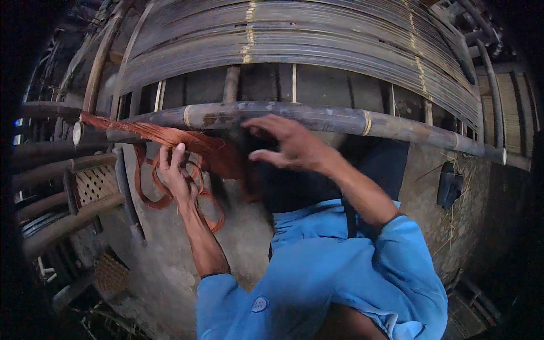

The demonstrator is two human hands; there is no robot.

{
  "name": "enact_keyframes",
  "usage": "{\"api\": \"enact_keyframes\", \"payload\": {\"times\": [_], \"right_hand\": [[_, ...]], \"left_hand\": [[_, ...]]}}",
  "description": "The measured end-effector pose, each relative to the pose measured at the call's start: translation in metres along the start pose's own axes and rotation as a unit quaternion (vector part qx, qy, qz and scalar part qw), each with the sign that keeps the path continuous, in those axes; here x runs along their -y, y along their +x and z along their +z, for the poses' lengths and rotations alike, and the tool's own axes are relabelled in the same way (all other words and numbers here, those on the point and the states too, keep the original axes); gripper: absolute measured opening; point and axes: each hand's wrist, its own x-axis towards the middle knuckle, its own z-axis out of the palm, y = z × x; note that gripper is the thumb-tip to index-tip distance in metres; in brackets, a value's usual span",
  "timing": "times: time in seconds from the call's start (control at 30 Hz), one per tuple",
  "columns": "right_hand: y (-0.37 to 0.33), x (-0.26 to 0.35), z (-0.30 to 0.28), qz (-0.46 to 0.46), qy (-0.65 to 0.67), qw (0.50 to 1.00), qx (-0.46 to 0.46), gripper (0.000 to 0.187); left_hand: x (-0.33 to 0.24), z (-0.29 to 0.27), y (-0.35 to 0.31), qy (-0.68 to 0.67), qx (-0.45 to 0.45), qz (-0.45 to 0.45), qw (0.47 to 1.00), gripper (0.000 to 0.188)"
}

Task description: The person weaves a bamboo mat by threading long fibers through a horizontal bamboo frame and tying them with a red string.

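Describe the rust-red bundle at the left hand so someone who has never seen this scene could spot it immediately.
Find the thick bamboo pole running across the view. Follow it toward its left end, to the rust-red bundle held at its lower edge by the left hand. Its warm colour sets it apart from the grey-brown pole.

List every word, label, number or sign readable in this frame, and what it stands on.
None readable.
Blue shirt: a small round badge, its marking too small to read.
Reddish strands and bamboo pole: no lettering visible.
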Motion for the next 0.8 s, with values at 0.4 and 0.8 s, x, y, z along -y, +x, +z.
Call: {"api": "enact_keyframes", "payload": {"times": [0.4,0.8], "right_hand": [[0.021,-0.002,0.020,0.178,0.270,0.943,0.078,0.048],[0.011,-0.015,0.008,0.195,0.299,0.934,0.029,0.049]], "left_hand": [[-0.015,0.022,-0.034,0.082,0.090,-0.043,0.992,0.033],[0.037,0.055,-0.038,-0.084,0.044,-0.100,0.990,0.030]]}}
